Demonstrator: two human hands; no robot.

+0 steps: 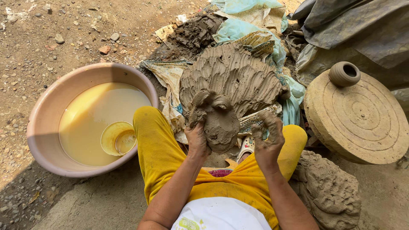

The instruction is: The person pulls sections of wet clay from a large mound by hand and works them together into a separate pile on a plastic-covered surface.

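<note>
1. The left hand (197,138) grips the left side of a clay lump (219,121), fingers pressed into the wet grey mass and closed around its edge.
2. The right hand (268,138) hangs just to the right of the lump, caked in clay, fingers curled loosely inward; it does not touch the lump, and whether it holds a scrap of clay I cannot tell.
3. The lump sits between the person's knees, in front of yellow trousers (159,153), and leans against the base of a big clay mound (234,74).
4. The mound is ridged with finger grooves and lies on pale plastic sheeting (238,30) and patterned cloth.
5. To the left, on gravelly ground (51,38), stands a pink basin (42,123) of muddy yellow water, with a small yellow bowl (117,138) floating in it.
6. To the right lies a round wheel (362,119) with concentric rings, and a small clay pot (344,73) stands upright at its far edge.
7. Another clay heap (328,191) lies beside the right knee, below the wheel.
8. A grey tarp (362,30) covers the upper right corner.
</note>
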